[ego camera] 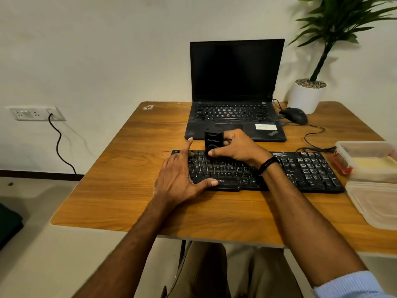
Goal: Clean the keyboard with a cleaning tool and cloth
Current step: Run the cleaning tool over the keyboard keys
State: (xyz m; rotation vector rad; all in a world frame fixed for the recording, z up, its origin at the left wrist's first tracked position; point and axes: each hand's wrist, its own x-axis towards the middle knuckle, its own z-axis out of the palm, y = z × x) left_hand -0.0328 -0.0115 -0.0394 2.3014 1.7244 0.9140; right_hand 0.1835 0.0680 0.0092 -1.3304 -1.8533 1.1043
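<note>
1. Plainly, the main hazard is keycaps: the cleaning tool (213,144) stands upright on the upper rows of the keyboard (257,172), left of centre, and if it is dragged hard or tilted sideways its lower end could catch a key edge and lift or pop a cap.
2. Should the tool be pushed toward the far edge, the keyboard could slide into the laptop (235,117) just behind it (only the left hand (180,177) resists that).
3. Loose dirt swept rightward could end up near the plastic containers (369,168) beside the keyboard's right end.
4. No cloth is identifiable in view, so that part of the task looks not yet started.
5. Pose: the right hand (238,149) reaches across from the right, wrist above the keys, thumb and fingers pinching the tool's body. The left hand lies flat and unclenched, grasping nothing, thumb on the keyboard's near edge by the space bar, index finger extended to the far-left corner.
</note>
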